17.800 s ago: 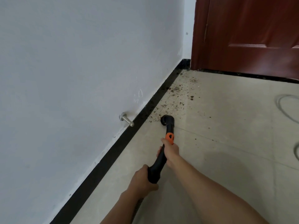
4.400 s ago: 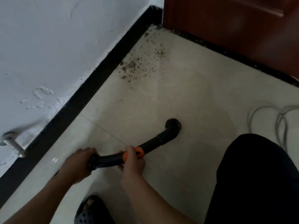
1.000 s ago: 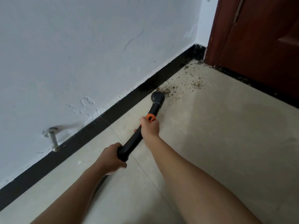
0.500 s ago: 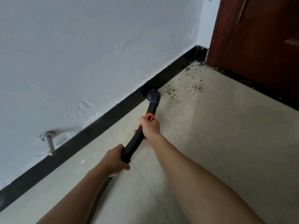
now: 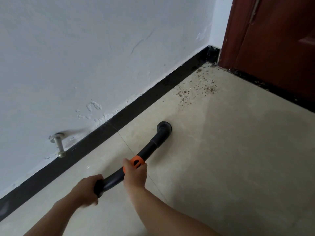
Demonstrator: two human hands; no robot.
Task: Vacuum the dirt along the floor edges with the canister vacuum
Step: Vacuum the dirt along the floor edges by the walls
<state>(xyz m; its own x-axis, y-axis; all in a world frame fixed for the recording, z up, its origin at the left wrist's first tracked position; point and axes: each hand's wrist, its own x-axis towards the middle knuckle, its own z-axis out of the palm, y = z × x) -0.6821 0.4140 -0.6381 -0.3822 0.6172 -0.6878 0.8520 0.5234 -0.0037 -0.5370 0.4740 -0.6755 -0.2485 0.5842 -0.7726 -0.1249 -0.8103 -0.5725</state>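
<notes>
Both forearms are reaching in from the bottom edge, with the elbows cut off by the frame. The left hand [image 5: 85, 189] is gripping the rear end of the black wand [image 5: 150, 149], fingers curling round it, back of the hand up. It's motion-blurred, so I can't separate individual fingers. The wrist is hiding whatever is trailing behind that hand.

The right hand [image 5: 135, 174] is gripping farther up, right at the orange collar [image 5: 136, 161]. Its fingers are wrapping round the wand and one tip is poking out on the wall side. The hand is covering the collar's lower part.

The wand is running low over the floor [image 5: 221, 167], long axis diagonal from near left to far right. That's roughly parallel to the black baseboard [image 5: 136, 108], and it's pointing toward the door corner. The far end is bending down into a round nozzle [image 5: 164, 127], mouth facing the tile; I can't tell if it's touching or hovering. The nozzle is sitting out on open tile, apart from the baseboard and well short of the dirt [image 5: 196, 89].

The dirt is lying as scattered dark specks in the far corner, between the baseboard and the door's threshold. A metal door stop [image 5: 58, 143] is sticking out of the white wall [image 5: 85, 48] just above the baseboard, left of the hands. The brown door [image 5: 281, 48] is filling the far right, its top and right side cut off.
</notes>
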